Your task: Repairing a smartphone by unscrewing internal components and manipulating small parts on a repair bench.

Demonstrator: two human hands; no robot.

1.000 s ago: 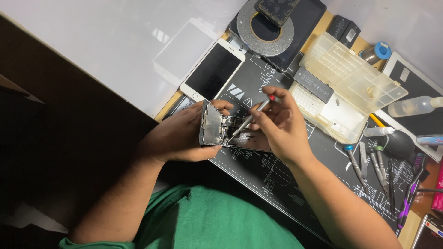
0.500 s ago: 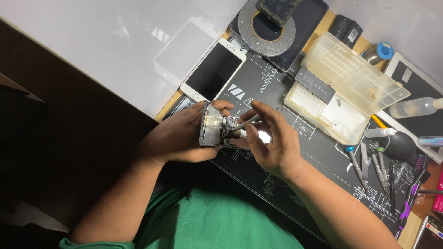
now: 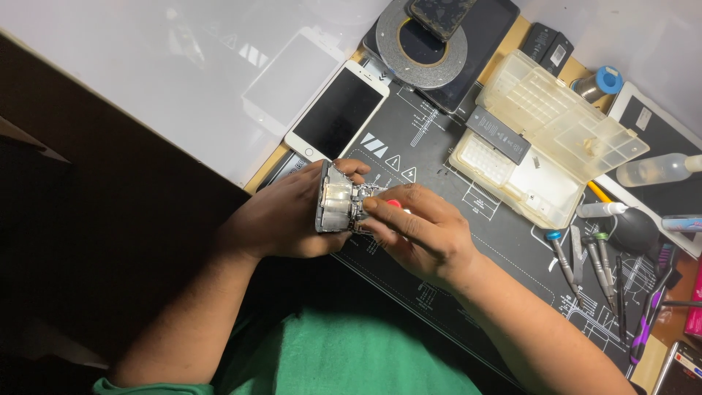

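My left hand (image 3: 285, 216) grips a small opened silver device (image 3: 335, 207) by its edge, held upright over the black work mat (image 3: 468, 241). My right hand (image 3: 420, 234) is curled around a thin tool with a red end (image 3: 394, 204), its fingertips pressed against the inner side of the device. The tool's tip is hidden between my fingers and the device.
A white smartphone (image 3: 338, 110) lies face up at the mat's far left. A translucent plastic parts box (image 3: 548, 139) stands open behind. A tape roll (image 3: 420, 40), a dark tablet, several screwdrivers (image 3: 585, 260), a squeeze bottle (image 3: 654, 170) and a black blower (image 3: 635, 230) lie to the right.
My right hand has moved left and down onto the device, closing over the tool. The tool's metal shaft, visible earlier, is now hidden. The left hand has barely moved.
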